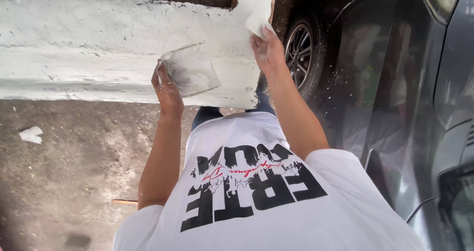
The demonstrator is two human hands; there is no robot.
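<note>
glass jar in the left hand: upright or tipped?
Tipped. The jar leans sideways in the left hand, which grips its lower edge.

Rough grey concrete ground (74,152), stained, gritty. Crumpled white paper scrap (30,134) lying at left. Thin orange-brown stick (124,201) lying lower down. White painted ledge (98,43) rising behind. Dark car's wheel (300,53) standing at right.

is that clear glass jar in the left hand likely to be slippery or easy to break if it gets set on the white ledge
The clear glass jar looks rigid and probably breakable: the white ledge and the ground below look hard. Its smooth, smeared walls may be slippery, and the left hand grips only one side. The right hand holds a white cloth that hangs limp, so likely floppy.
</note>
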